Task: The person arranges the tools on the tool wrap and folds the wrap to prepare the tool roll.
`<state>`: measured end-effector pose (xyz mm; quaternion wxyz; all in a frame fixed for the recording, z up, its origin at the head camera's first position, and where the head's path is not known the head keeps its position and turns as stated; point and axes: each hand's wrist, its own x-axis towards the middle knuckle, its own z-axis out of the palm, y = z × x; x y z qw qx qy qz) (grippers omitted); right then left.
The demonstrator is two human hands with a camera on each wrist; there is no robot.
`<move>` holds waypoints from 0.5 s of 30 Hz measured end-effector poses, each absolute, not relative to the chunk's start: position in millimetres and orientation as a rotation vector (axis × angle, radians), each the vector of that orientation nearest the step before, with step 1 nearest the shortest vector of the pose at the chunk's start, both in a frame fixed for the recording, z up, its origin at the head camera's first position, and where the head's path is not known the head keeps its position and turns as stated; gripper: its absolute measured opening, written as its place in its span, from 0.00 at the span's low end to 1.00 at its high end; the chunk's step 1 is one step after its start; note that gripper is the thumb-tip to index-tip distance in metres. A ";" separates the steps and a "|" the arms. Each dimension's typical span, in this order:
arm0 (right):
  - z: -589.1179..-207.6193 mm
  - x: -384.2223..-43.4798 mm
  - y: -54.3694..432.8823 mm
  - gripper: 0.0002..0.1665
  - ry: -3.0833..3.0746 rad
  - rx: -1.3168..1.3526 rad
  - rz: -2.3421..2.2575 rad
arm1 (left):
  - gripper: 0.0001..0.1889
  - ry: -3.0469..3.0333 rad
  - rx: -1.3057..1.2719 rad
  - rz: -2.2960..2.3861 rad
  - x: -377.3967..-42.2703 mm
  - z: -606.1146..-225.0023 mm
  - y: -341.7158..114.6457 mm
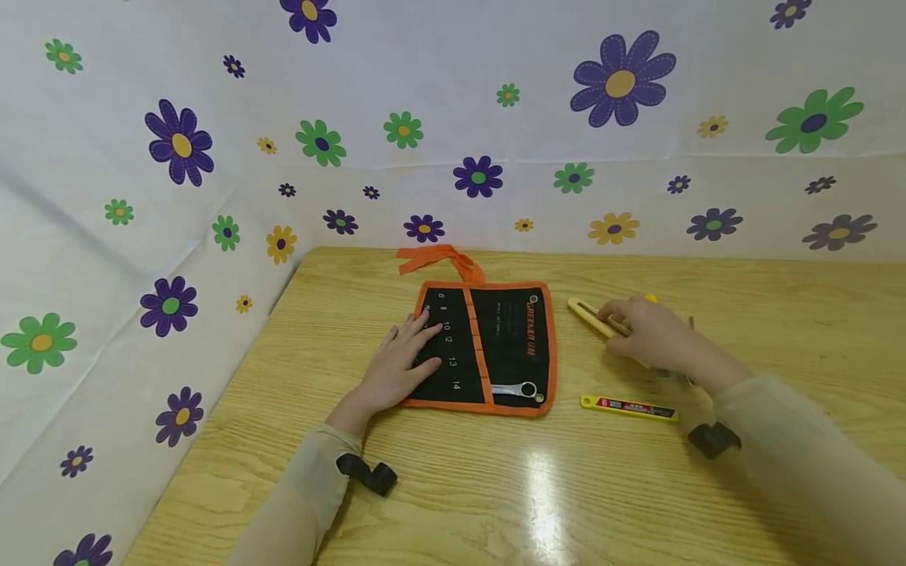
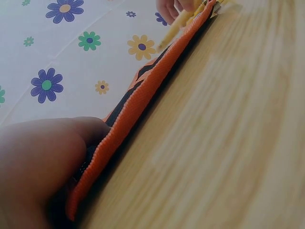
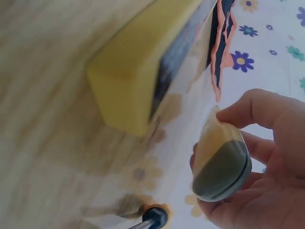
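Note:
A black tool pouch point(image 1: 510, 338) with orange edging lies unrolled on the table, printed with size numbers. In its lower right slot sits a combination wrench point(image 1: 515, 389). My left hand point(image 1: 399, 363) rests on the pouch's left part with fingers spread; in the left wrist view the thumb lies by the orange edge point(image 2: 121, 117). To the pouch's right, my right hand point(image 1: 654, 334) holds a yellow utility knife point(image 1: 589, 316) between thumb and fingers. The knife's grey end point(image 3: 224, 171) shows in the right wrist view. Nearer the front lies a flat yellow case point(image 1: 628, 408) with a dark label.
A metal shaft with a dark and yellow end point(image 3: 156, 215) lies beyond the case, mostly hidden behind my right hand in the head view. An orange tie strap point(image 1: 446, 255) trails off the pouch's back edge. A flowered cloth point(image 1: 538, 141) hangs behind the wooden table point(image 1: 453, 487).

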<state>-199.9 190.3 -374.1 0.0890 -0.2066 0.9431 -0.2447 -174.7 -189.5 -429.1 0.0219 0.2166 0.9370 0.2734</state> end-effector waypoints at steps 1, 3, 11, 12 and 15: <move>-373.7 -198.3 189.9 0.22 2.817 -0.606 -0.734 | 0.30 2.904 0.674 0.849 -174.9 -429.6 -189.5; -372.0 -194.5 187.7 0.22 2.841 -0.611 -0.756 | 0.30 2.905 0.675 0.852 -174.8 -430.0 -189.6; -371.3 -178.4 166.1 0.21 2.795 -0.858 -0.829 | 0.29 2.903 0.664 0.847 -175.3 -430.9 -190.4; -372.3 -176.7 163.0 0.21 2.777 -0.888 -0.825 | 0.29 2.901 0.663 0.847 -175.5 -431.0 -190.5; -375.2 -172.6 154.9 0.21 2.752 -1.031 -0.758 | 0.29 2.899 0.656 0.840 -176.4 -431.8 -190.6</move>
